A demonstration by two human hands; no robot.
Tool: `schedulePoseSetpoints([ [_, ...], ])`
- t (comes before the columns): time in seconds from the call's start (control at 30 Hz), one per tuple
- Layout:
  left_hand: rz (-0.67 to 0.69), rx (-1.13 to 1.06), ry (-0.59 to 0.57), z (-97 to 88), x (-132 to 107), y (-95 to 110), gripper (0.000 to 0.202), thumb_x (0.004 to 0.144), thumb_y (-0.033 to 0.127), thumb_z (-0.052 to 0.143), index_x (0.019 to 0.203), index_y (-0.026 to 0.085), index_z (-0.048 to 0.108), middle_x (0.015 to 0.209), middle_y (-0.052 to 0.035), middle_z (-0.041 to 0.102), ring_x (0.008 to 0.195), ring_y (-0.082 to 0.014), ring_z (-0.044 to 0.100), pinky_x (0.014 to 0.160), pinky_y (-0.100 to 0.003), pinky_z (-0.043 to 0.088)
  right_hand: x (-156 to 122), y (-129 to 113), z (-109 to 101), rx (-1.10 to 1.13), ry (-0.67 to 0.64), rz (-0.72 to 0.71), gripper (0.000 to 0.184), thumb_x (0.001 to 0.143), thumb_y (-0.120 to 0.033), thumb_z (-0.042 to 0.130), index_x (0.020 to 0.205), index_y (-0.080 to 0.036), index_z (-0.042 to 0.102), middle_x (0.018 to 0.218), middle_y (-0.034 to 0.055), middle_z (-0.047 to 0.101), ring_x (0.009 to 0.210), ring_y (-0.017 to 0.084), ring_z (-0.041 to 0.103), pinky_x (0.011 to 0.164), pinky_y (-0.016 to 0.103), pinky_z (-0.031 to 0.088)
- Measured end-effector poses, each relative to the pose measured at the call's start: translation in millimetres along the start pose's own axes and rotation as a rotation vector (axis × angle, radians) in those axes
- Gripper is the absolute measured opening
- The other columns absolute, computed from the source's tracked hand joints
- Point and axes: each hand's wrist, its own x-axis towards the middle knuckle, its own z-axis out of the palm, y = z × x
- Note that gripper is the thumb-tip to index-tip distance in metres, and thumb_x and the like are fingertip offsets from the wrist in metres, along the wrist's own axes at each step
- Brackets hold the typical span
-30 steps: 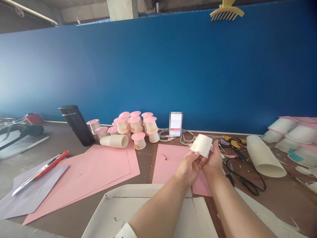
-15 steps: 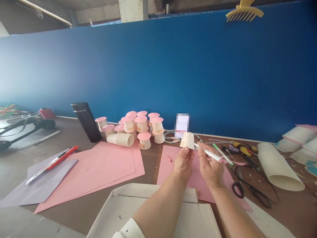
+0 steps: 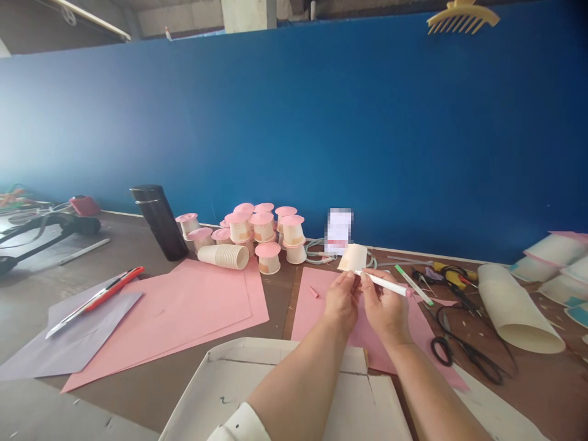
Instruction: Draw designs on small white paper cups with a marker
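Note:
My left hand (image 3: 341,300) grips a small paper cup (image 3: 353,257) that is turned upside down, its narrow end up. In my right hand (image 3: 387,309) is a white marker with a pink end (image 3: 388,283). Its tip end meets the lower part of the cup, close to my left fingers; the exact contact is hidden. A small pink marker cap (image 3: 313,293) lies on the pink paper (image 3: 310,315) below my hands. Farther left stand several upturned cups topped with pink paper discs (image 3: 268,257), some stacked on others.
A nested stack of cups (image 3: 225,256) lies beside a black flask (image 3: 160,223). A utility knife (image 3: 94,300) rests on purple paper at left. Scissors (image 3: 468,352), a green-capped marker (image 3: 413,285) and large cups (image 3: 519,309) lie right. Cardboard (image 3: 257,392) sits in front.
My right hand has brought the marker in toward the cup, so its tip end now meets the cup's lower part. The cup has tilted and shifted slightly right.

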Motion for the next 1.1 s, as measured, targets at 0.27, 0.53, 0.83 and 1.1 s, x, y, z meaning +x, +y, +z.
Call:
schedulePoseSetpoints([
  [0.27,0.013,0.063,-0.046,0.1,-1.3,-0.1,0.021,0.07,0.031,0.069,0.082,0.014,0.068,0.078,-0.0042,0.064,0.076,-0.0127,0.058,0.082,-0.027,0.042,1.1,4.5,1.1,-0.024,0.005,-0.003,0.029,0.085,-0.043,0.05,0.092,-0.017,0.061,0.089,0.0097,0.067,0.077,0.019,0.063,0.064,0.03,0.051],
  [0.53,0.018,0.091,-0.062,-0.2,-2.1,-1.5,0.02,0.071,0.032,0.068,0.082,0.015,0.068,0.08,-0.0047,0.064,0.078,-0.0141,0.059,0.086,-0.029,0.042,2.1,5.0,1.1,-0.034,0.008,-0.007,0.029,0.086,-0.043,0.048,0.092,-0.017,0.061,0.088,0.0099,0.067,0.078,0.019,0.063,0.067,0.031,0.05],
  [0.83,0.0,0.065,-0.047,2.9,-3.4,0.0,0.021,0.07,0.031,0.069,0.083,0.013,0.068,0.081,-0.0059,0.065,0.08,-0.0142,0.06,0.088,-0.03,0.042,2.1,6.3,1.8,-0.1,0.044,-0.04,0.029,0.086,-0.042,0.047,0.091,-0.017,0.061,0.086,0.0097,0.067,0.079,0.02,0.062,0.069,0.032,0.048],
  [1.1,-0.011,0.073,-0.011,2.7,-3.4,0.0,0.024,0.069,0.032,0.07,0.083,0.013,0.067,0.084,-0.0076,0.067,0.086,-0.0175,0.062,0.09,-0.031,0.042,2.5,4.8,1.7,-0.104,0.034,-0.033,0.031,0.086,-0.044,0.046,0.09,-0.017,0.061,0.085,0.0101,0.066,0.078,0.02,0.061,0.066,0.032,0.047],
])
